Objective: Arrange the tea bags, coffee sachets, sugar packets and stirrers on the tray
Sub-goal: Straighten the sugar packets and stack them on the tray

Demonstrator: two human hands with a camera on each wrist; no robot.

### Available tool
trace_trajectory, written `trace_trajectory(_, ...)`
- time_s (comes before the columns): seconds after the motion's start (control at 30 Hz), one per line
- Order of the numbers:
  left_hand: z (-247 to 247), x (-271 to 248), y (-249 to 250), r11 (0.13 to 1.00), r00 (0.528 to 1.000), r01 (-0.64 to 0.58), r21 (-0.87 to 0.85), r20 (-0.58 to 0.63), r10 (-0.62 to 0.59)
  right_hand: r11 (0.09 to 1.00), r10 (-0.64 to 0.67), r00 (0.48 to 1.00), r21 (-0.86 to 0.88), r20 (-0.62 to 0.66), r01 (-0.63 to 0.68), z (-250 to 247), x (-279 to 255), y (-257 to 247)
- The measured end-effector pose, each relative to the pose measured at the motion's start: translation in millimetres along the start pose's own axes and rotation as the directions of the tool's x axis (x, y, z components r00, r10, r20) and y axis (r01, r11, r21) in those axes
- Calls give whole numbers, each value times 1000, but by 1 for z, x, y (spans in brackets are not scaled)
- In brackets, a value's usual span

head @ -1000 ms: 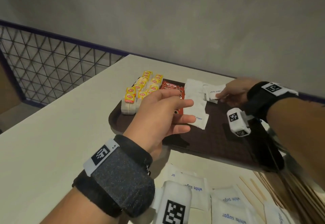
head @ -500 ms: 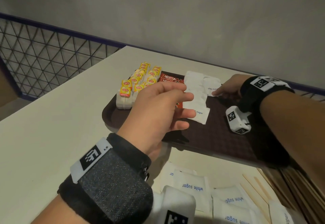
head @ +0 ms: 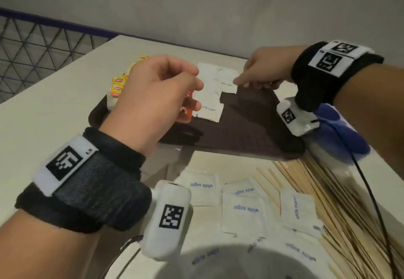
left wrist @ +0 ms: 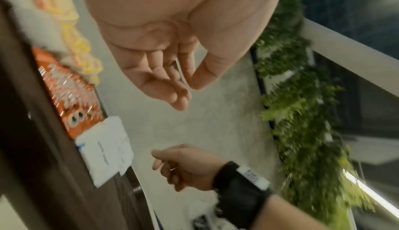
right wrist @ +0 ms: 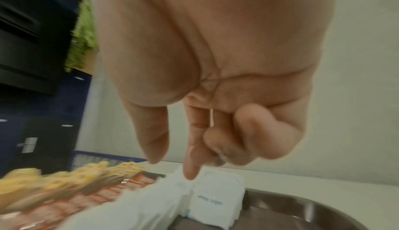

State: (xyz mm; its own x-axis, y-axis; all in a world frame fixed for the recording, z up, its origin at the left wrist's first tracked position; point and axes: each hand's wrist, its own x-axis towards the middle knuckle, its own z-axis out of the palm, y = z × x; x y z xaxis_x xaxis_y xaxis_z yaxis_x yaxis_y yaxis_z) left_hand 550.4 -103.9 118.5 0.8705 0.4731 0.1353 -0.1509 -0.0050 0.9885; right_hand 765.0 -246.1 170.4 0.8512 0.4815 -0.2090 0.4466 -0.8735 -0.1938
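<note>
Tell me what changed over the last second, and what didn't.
The right hand let go of the sugar packet it was pinching; the packet now lies on the tray beside the other white packets, under the pointing index finger. The left hand curled its fingers and lifted slightly, holding nothing. Tea bags, coffee sachets, loose sugar packets and stirrers stayed put.

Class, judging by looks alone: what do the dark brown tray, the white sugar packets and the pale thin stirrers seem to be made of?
Dark brown tray: probably moulded plastic, matt, with a fine textured grid on its floor. White sugar packets: seemingly paper, matt and slightly crinkled, printed in blue. Pale thin stirrers: apparently wood, flat tan unvarnished sticks.
</note>
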Motion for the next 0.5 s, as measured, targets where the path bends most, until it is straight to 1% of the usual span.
trace_trajectory(0.07, 5, -7, 6, 995, 995, -31, 97, 98, 22, 994, -103, 991, -39, 86, 107, 2, -47, -1)
trace_trajectory(0.1, 9, -12, 10, 991, 987, -29, 132, 159, 8, 988, -132, 978, -56, 164, 143, 6, -71, -1)
trace_trajectory(0.17, 15, -21, 20, 977, 960, -35, 210, 277, -25, 980, -139, 924, -83, 356, 180, 16, -117, -1)
trace_trajectory(0.2, 18, -26, 25, 962, 943, -61, 265, 332, -32, 975, -133, 893, -106, 431, 196, 22, -137, 0)
trace_trajectory(0.27, 22, -37, 31, 897, 907, -146, 418, 418, -47, 950, -113, 852, -196, 511, 244, 33, -167, 5)
trace_trajectory(0.3, 23, -44, 33, 834, 889, -205, 512, 454, -60, 934, -101, 847, -245, 521, 262, 39, -179, 8)
trace_trajectory(0.33, 23, -53, 33, 742, 866, -273, 613, 492, -88, 921, -91, 850, -281, 519, 270, 45, -190, 11)
trace_trajectory(0.4, 22, -71, 28, 488, 810, -401, 775, 549, -206, 913, -82, 858, -306, 508, 269, 55, -204, 15)
trace_trajectory(0.43, 22, -81, 23, 370, 772, -455, 810, 566, -289, 917, -81, 859, -299, 505, 263, 60, -210, 16)
trace_trajectory(0.47, 20, -90, 17, 283, 729, -496, 821, 570, -379, 925, -84, 861, -282, 502, 255, 63, -215, 17)
trace_trajectory(0.5, 19, -98, 12, 235, 686, -517, 823, 563, -461, 932, -94, 864, -262, 494, 251, 67, -219, 17)
